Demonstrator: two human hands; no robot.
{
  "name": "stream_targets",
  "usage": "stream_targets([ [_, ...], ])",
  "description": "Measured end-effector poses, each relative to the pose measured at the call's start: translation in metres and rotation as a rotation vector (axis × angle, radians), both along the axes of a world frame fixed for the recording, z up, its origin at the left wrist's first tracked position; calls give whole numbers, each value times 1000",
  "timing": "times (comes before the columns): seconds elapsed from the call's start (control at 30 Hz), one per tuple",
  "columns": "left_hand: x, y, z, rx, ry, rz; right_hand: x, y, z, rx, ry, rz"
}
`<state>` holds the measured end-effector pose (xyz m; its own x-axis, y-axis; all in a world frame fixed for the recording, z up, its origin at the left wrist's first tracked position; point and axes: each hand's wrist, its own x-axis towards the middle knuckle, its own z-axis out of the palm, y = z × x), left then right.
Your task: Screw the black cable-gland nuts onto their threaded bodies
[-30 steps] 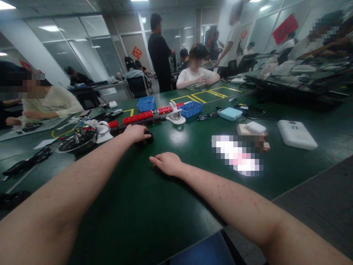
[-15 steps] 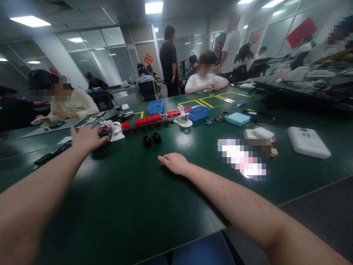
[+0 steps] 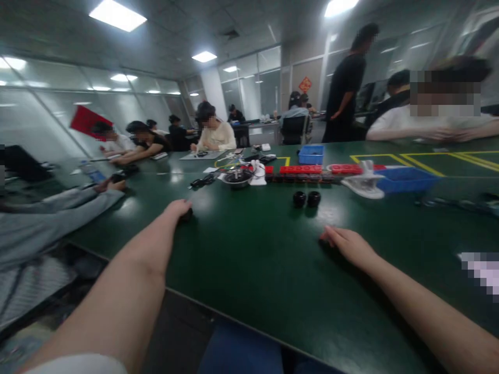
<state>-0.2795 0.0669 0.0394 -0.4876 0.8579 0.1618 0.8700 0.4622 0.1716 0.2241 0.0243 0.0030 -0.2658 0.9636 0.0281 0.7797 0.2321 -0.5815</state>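
My left hand (image 3: 180,209) is closed low over the green table (image 3: 249,244), left of centre. A small dark thing (image 3: 187,214) shows at its fingers, too blurred to name. My right hand (image 3: 349,244) rests on the table with curled fingers, and whatever may be inside them is hidden. Just beyond it stand two small, round, glossy black things (image 3: 306,199), side by side and apart from the hand. Past my left hand are a round black fan-like piece (image 3: 237,177) and a white stand (image 3: 258,174) with thin wires.
A row of red strips (image 3: 301,169) runs across the table. Beside it sit a white clip-like base (image 3: 364,184) and a blue bin (image 3: 407,179), with another blue bin (image 3: 311,154) behind. Black cables (image 3: 203,181) lie left. A person's grey sleeve (image 3: 89,202) reaches in at left.
My view has swung left, so the table's things appear further right. My left hand has moved from beside the fan-like piece and white stand toward me and closed. My right hand stays on the table.
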Motion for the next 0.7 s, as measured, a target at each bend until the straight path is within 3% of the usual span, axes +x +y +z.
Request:
stream_targets([
  [0.17, -10, 7, -33, -25, -27, 63, 2, 6, 0, -64, 68, -34],
  [0.23, -5, 9, -34, 11, -20, 51, 4, 7, -2, -73, 106, -54],
  [0.33, -6, 0, -23, 107, 40, 30, 13, 12, -10, -142, 186, -109],
  [0.4, -22, -19, -14, 188, 105, 77, 21, 20, -20, -199, 234, -136],
  [0.47, -47, -50, -11, 265, 150, 278, 29, 29, -31, -276, 257, -129],
  [0.53, -73, -84, -17, 172, 78, 420, 34, 35, -40, -249, 295, -193],
  [0.6, -89, -109, -29, 89, 22, 392, 37, 38, -46, -253, 294, -189],
  [0.7, -90, -121, -45, 30, -14, 246, 39, 37, -48, -255, 281, -185],
])
